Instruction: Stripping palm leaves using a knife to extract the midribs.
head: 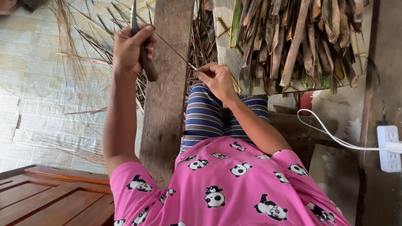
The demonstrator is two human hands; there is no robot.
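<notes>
My left hand (129, 49) is raised and shut around the dark wooden handle of a knife (147, 67), whose narrow blade points up out of the frame. My right hand (215, 79) pinches one end of a thin dry leaf rib (172, 51). The rib stretches up and left toward the knife, across an upright weathered wooden plank (165, 109). Both hands are over my lap, in striped trousers (209, 117) and a pink panda-print shirt.
A heap of long dried and green leaf strips (293, 42) lies at the upper right. Thin ribs and shavings (90, 42) are scattered on the pale tiled floor (37, 92). A white power strip (388, 148) with its cable (331, 134) is at the right. A brown wooden panel (50, 196) is at the lower left.
</notes>
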